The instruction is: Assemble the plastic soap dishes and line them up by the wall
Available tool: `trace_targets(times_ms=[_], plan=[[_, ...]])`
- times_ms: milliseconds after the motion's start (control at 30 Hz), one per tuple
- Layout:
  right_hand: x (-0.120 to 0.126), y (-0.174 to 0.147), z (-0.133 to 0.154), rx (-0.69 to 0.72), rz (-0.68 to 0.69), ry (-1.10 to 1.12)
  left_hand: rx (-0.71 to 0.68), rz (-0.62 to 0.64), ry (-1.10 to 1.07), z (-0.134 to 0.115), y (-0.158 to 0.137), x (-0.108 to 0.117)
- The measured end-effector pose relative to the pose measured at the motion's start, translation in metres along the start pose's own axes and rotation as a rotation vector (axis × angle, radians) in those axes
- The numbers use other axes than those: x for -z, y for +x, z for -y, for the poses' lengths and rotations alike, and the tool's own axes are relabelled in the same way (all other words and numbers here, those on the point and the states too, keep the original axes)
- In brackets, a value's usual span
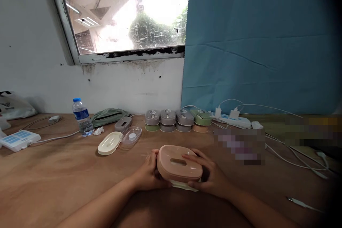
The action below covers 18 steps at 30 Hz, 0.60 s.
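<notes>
Just in front of me, both hands hold a peach-coloured oval lunch box [171, 172] with an elongated recess in the top of its lid. My left hand [149, 172] is closed around its left end. My right hand [210, 174] grips the right end, one finger lying across the lid near the recess and the thumb low at the front. A pale cream edge [184, 185] shows below the box; I cannot tell whether it is part of it. Farther back left lie a cream oval lid [110, 143], a clear oval cover [135, 136] with a white round knob, and a grey oval lid [123, 124].
Several stacked two-tier lunch boxes [167, 120] stand in a row near the wall. A water bottle [82, 117] and a green pouch [110, 115] are at the back left. A power strip [237, 120] and white cables [288, 162] lie on the right.
</notes>
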State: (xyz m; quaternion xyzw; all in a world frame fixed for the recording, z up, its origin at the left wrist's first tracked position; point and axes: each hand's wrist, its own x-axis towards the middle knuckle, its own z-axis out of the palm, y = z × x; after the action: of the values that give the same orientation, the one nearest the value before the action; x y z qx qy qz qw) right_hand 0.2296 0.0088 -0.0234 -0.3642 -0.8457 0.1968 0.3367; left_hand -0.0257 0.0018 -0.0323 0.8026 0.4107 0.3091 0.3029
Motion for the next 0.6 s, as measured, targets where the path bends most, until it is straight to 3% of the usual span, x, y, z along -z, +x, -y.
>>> trace_targets(times_ms=[267, 600], plan=[[-0.004, 0.001, 0.004, -0.097, 0.084, -0.008, 0.022, -0.003, 0.014, 0.012, 0.0, 0.002], [0.003, -0.002, 0.01, -0.158, 0.211, -0.03, 0.022, 0.0, 0.128, 0.007, -0.002, 0.003]])
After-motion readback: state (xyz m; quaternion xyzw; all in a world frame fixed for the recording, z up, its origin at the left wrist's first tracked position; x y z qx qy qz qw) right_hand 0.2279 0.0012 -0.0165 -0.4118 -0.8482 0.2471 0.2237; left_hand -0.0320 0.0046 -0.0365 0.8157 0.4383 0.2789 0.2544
